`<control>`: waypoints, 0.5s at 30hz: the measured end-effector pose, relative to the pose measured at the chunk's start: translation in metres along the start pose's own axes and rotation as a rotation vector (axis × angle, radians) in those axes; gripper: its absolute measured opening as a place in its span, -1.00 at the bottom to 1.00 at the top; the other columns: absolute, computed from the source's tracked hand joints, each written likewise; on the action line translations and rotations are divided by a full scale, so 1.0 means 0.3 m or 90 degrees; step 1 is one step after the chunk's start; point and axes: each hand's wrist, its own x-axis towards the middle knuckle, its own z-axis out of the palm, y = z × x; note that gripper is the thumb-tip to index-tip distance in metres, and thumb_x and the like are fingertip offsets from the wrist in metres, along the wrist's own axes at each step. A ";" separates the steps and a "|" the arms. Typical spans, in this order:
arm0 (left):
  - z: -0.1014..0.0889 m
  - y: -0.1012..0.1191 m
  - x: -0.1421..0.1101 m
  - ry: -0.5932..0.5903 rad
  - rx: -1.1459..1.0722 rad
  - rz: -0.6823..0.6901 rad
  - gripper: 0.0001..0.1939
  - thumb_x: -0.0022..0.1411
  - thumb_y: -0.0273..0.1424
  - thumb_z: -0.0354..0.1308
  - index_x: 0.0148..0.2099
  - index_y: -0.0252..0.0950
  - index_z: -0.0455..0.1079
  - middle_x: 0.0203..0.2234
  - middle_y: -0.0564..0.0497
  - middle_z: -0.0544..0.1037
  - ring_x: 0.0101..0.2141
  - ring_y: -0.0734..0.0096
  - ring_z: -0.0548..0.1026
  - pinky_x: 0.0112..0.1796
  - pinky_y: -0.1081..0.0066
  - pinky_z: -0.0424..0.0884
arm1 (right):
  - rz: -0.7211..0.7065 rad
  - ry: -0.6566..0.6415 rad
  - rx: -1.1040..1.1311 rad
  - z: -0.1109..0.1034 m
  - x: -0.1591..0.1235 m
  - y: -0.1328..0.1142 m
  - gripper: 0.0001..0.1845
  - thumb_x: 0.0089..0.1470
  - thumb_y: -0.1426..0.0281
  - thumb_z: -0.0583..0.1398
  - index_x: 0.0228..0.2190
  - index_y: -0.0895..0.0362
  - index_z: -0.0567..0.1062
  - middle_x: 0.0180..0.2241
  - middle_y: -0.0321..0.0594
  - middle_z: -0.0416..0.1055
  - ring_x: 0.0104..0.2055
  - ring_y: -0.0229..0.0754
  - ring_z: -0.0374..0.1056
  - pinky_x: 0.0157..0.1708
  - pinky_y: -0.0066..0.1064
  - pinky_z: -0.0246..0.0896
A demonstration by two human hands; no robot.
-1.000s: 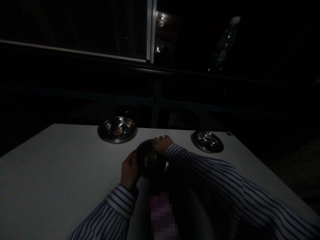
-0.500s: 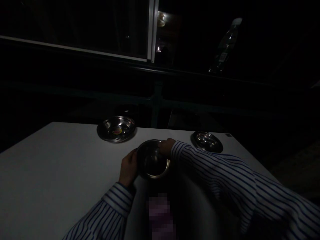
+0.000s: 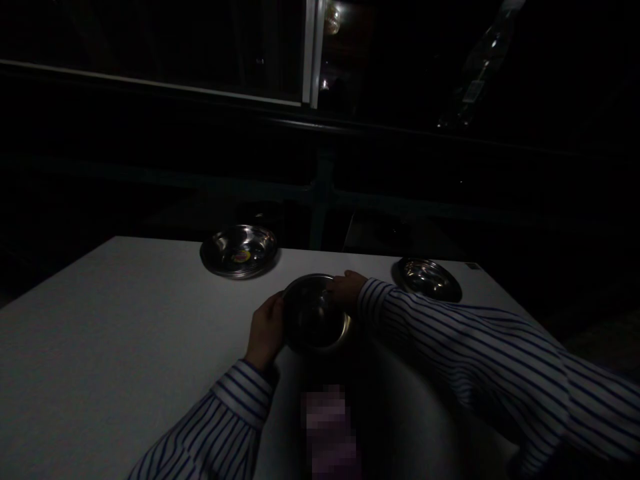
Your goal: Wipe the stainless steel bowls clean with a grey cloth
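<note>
A shiny metal bowl (image 3: 316, 327) is held in front of me, its hollow facing up and towards me. My left hand (image 3: 266, 328) is closed on its left rim, thumb near the edge. At the upper right rim is my right hand (image 3: 347, 289), closed, with its fingertips reaching over the edge into the bowl. Shadow hides the fingers' undersides, and I cannot tell whether the bowl's base touches the white table (image 3: 165, 340).
Shallow metal dishes (image 3: 239, 252), seemingly stacked, with a yellow and red sticker inside, stand at the table's back left. Another metal dish (image 3: 430, 280) lies at the back right beyond my right sleeve. A clear plastic bottle (image 3: 480, 73) stands on a dark ledge behind.
The view has shifted, so the table, dishes and bottle appear further right and slightly higher. Both hands keep their hold on the bowl, with little visible change.
</note>
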 end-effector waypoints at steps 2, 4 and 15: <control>0.008 -0.003 -0.005 0.007 -0.010 0.001 -0.61 0.10 -0.28 -0.05 -0.13 -0.40 0.41 -0.23 -0.15 0.53 -0.20 0.23 0.45 -0.14 0.26 0.31 | -0.003 -0.013 0.010 0.000 -0.003 -0.001 -0.82 0.08 0.39 0.07 -0.30 0.10 0.46 -0.19 -0.12 0.38 -0.16 -0.11 0.30 -0.28 -0.26 0.17; 0.014 -0.009 -0.010 0.003 -0.025 0.005 -0.59 0.10 -0.25 -0.04 -0.10 -0.40 0.39 -0.20 -0.15 0.52 -0.18 0.22 0.45 -0.12 0.26 0.30 | -0.013 -0.004 0.017 -0.011 0.011 -0.004 -0.79 0.10 0.41 0.05 -0.27 0.10 0.45 -0.13 -0.13 0.35 -0.11 -0.11 0.27 -0.24 -0.25 0.16; 0.032 -0.007 -0.012 0.071 0.018 0.001 -0.61 0.10 -0.28 -0.04 -0.13 -0.39 0.42 -0.24 -0.12 0.54 -0.23 0.24 0.46 -0.20 0.32 0.34 | 0.051 -0.021 0.095 0.010 0.033 -0.006 -0.77 0.10 0.34 0.09 -0.21 0.18 0.38 -0.15 -0.15 0.32 -0.15 -0.15 0.28 -0.19 -0.19 0.22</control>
